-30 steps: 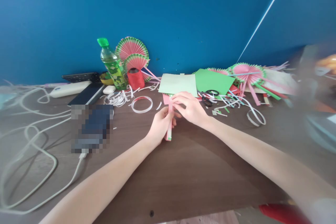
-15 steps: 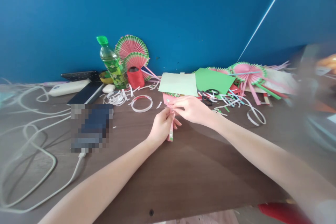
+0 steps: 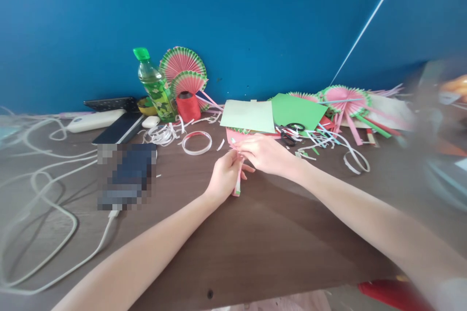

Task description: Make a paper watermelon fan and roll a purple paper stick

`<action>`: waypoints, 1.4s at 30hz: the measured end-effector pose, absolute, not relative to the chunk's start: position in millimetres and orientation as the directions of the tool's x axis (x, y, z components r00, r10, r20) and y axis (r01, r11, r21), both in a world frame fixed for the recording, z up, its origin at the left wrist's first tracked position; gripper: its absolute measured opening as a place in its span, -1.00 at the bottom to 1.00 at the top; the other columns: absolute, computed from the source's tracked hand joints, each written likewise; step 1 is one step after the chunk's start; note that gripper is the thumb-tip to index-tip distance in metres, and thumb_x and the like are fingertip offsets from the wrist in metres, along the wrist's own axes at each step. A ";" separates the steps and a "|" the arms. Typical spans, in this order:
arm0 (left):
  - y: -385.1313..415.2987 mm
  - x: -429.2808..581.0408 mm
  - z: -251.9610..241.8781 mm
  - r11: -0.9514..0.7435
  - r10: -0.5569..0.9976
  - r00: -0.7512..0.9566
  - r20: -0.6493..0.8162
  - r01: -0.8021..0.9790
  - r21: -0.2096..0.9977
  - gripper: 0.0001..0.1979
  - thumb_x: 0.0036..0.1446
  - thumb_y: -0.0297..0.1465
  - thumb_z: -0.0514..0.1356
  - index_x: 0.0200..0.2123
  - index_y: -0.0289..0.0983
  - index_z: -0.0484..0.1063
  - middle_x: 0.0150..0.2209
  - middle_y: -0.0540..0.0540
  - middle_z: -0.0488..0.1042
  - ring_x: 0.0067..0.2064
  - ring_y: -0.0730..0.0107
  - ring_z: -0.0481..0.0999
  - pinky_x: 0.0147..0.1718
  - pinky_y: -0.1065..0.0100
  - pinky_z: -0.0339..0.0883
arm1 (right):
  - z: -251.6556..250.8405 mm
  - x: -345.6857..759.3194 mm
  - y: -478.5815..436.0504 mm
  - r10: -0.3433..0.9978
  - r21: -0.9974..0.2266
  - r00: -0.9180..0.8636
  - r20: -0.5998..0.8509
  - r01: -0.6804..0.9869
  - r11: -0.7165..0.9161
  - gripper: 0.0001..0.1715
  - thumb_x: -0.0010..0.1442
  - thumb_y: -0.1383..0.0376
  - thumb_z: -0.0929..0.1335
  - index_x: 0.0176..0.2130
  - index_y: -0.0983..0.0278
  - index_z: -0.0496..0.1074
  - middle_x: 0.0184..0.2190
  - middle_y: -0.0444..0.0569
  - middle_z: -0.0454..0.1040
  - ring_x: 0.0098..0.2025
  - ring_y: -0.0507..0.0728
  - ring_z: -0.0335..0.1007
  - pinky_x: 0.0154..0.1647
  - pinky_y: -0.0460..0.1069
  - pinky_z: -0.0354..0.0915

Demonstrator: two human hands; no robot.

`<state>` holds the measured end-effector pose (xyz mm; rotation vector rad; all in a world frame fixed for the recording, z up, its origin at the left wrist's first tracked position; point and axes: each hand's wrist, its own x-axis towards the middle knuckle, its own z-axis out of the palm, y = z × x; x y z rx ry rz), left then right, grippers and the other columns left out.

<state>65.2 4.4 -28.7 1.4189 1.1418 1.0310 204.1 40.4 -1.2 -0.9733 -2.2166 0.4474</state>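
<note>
Near the middle of the table, my left hand (image 3: 223,175) is closed around a narrow folded strip of pink paper (image 3: 237,188) with green at its end. The strip's lower end sticks out below my fingers, pointing toward me. My right hand (image 3: 260,154) meets the left from the far right side, its fingers pinched on the upper part of the same pink paper. Its fingertips partly hide the fold. Just beyond lies more pink paper (image 3: 232,135), half under a pale green sheet (image 3: 246,115).
Behind stand a green-capped bottle (image 3: 156,87), pink-green paper fans (image 3: 182,65) and a red spool (image 3: 188,108). A tape roll (image 3: 197,143) lies left of my hands. Black-handled scissors (image 3: 288,137), a green sheet (image 3: 299,112) and paper scraps lie right. A phone (image 3: 127,180) and cables occupy the left.
Both hands stay in nearly the same place on the pink paper. The right hand's fingers have shifted very slightly; nothing else visibly moves.
</note>
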 end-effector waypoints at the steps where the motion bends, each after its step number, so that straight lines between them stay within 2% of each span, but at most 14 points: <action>1: 4.4 65.0 -29.0 -0.059 0.981 0.192 0.033 0.133 0.989 -0.85 0.12 -0.35 0.03 -0.43 -0.30 0.27 -0.57 -0.02 0.41 -0.61 0.53 0.40 -0.68 0.54 0.18 | -0.8 203.6 39.7 0.726 -0.464 -0.552 0.411 0.558 0.688 -0.84 0.06 0.42 0.33 -0.37 0.26 0.51 -0.41 -0.02 0.54 -0.23 0.20 0.44 -0.16 0.11 0.28; 4: 3.6 64.8 -28.5 -0.066 0.980 0.193 0.035 0.153 0.986 -0.82 0.14 -0.32 0.02 -0.44 -0.31 0.27 -0.56 -0.02 0.43 -0.60 0.53 0.41 -0.66 0.54 0.19 | 0.3 202.1 37.7 0.678 -0.279 -0.645 0.353 0.619 0.734 -0.77 0.12 0.46 0.26 -0.28 0.33 0.49 -0.34 0.04 0.53 -0.18 0.19 0.42 -0.14 0.10 0.26; 8: 2.2 65.0 -26.2 -0.060 0.980 0.198 0.025 0.174 0.983 -0.82 0.14 -0.35 0.01 -0.45 -0.31 0.27 -0.53 -0.04 0.46 -0.63 0.56 0.37 -0.66 0.53 0.21 | 1.7 201.6 37.0 0.656 -0.202 -0.673 0.343 0.629 0.751 -0.71 0.14 0.49 0.22 -0.25 0.35 0.48 -0.30 0.07 0.53 -0.19 0.18 0.42 -0.14 0.09 0.25; 10: 2.3 65.0 -25.5 -0.057 0.979 0.202 0.022 0.168 0.984 -0.82 0.15 -0.36 0.01 -0.45 -0.32 0.28 -0.52 -0.05 0.47 -0.61 0.55 0.40 -0.66 0.54 0.21 | 4.0 203.0 37.2 0.665 -0.226 -0.671 0.327 0.628 0.745 -0.70 0.15 0.49 0.21 -0.28 0.34 0.50 -0.31 0.06 0.54 -0.21 0.16 0.43 -0.15 0.08 0.26; 13: 4.1 65.2 -25.4 -0.053 0.981 0.193 0.032 0.106 0.993 -0.81 0.15 -0.34 0.04 -0.43 -0.33 0.30 -0.47 -0.09 0.50 -0.55 0.49 0.47 -0.64 0.53 0.26 | 9.8 206.3 37.4 0.702 -0.337 -0.646 0.301 0.616 0.712 -0.71 0.17 0.44 0.21 -0.32 0.29 0.52 -0.29 0.00 0.55 -0.24 0.13 0.44 -0.18 0.03 0.28; 17: 7.8 66.3 -25.8 0.005 0.987 0.163 0.008 -0.082 0.997 -0.79 0.12 -0.30 0.10 -0.33 -0.37 0.35 -0.27 -0.19 0.52 -0.41 0.39 0.55 -0.45 0.40 0.43 | 16.0 209.1 37.9 0.776 -0.488 -0.537 0.330 0.607 0.628 -0.72 0.16 0.40 0.23 -0.32 0.26 0.53 -0.24 -0.05 0.55 -0.22 0.10 0.45 -0.17 -0.02 0.30; 21: 7.7 67.1 -25.8 0.076 0.992 0.116 -0.057 -0.165 0.983 -0.76 0.06 -0.29 0.18 -0.34 -0.41 0.38 -0.30 -0.23 0.53 -0.38 0.33 0.56 -0.33 0.32 0.45 | 16.8 209.7 38.6 0.810 -0.574 -0.476 0.343 0.576 0.582 -0.75 0.13 0.39 0.26 -0.30 0.26 0.53 -0.24 -0.06 0.55 -0.24 0.09 0.46 -0.17 -0.02 0.32; 27: 3.3 67.4 -23.8 -0.004 0.991 0.133 0.020 -0.118 0.993 -0.72 0.04 -0.26 0.18 -0.34 -0.41 0.43 -0.35 -0.21 0.54 -0.38 0.31 0.55 -0.45 0.38 0.43 | 19.9 210.3 35.2 0.807 -0.539 -0.525 0.270 0.612 0.579 -0.76 0.10 0.38 0.28 -0.34 0.26 0.54 -0.33 -0.06 0.56 -0.33 0.08 0.45 -0.29 -0.04 0.29; 33: 2.1 67.5 -25.2 -0.035 0.991 0.130 0.043 -0.068 0.997 -0.80 0.08 -0.35 0.13 -0.38 -0.41 0.42 -0.34 -0.19 0.52 -0.40 0.33 0.55 -0.48 0.41 0.44 | 24.9 213.0 33.0 0.792 -0.526 -0.575 0.204 0.618 0.584 -0.75 0.13 0.34 0.27 -0.30 0.28 0.54 -0.33 -0.04 0.55 -0.39 0.05 0.40 -0.37 -0.06 0.22; 42: 1.3 68.3 -25.1 -0.040 0.992 0.121 0.041 -0.014 0.999 -0.83 0.08 -0.38 0.11 -0.42 -0.38 0.39 -0.37 -0.17 0.52 -0.41 0.34 0.55 -0.50 0.42 0.44 | 29.0 209.4 30.5 0.762 -0.418 -0.617 0.197 0.650 0.634 -0.74 0.16 0.37 0.24 -0.32 0.29 0.52 -0.41 -0.03 0.53 -0.42 0.04 0.36 -0.37 -0.06 0.16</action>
